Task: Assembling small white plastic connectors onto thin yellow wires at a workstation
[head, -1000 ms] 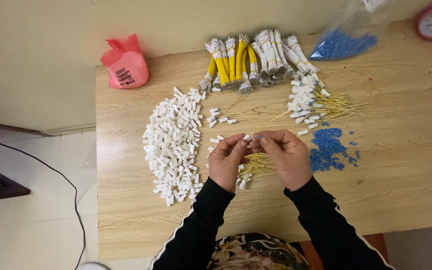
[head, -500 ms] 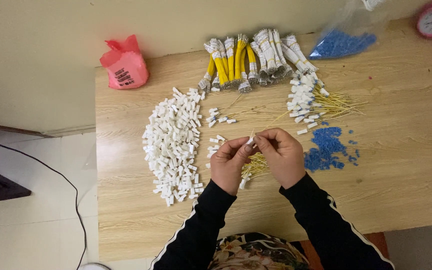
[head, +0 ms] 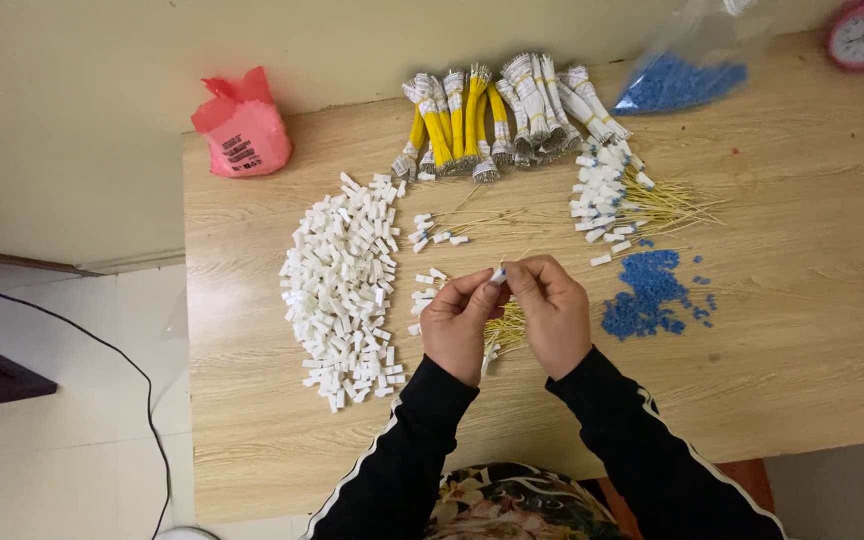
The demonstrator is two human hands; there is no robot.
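Both hands (head: 507, 310) pinched on white connector (head: 498, 274)

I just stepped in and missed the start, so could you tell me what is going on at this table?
A person in black sleeves sits at a wooden table, pinching a small white connector between the left hand and right hand, with thin yellow wires trailing beneath the hands. To the left lies a big pile of white connectors; to the right, a scatter of small blue pieces. Bundled yellow and white wires lie along the far edge, beside a red bag.
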